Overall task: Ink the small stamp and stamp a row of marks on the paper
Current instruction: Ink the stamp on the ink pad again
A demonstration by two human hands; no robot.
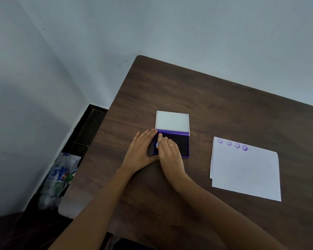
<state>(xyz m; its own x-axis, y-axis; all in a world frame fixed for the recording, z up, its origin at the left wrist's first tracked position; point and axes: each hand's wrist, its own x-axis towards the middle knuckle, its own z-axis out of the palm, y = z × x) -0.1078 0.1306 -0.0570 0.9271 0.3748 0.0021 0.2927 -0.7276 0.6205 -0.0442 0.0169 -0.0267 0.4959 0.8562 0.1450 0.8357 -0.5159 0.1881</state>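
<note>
Right hand pinched the small stamp onto the ink pad. Left hand lay flat, fingers extended, bracing the pad's edge. Stamp looked light and rigid; best held by its sides.

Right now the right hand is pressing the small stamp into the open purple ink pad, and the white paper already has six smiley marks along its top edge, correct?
Not quite: the head view shows four purple smiley marks on the white paper, not six. The rest holds: the right hand presses the small stamp into the open purple ink pad.

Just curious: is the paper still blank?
No, the paper already carries four purple smiley marks in a row along its top edge.
</note>
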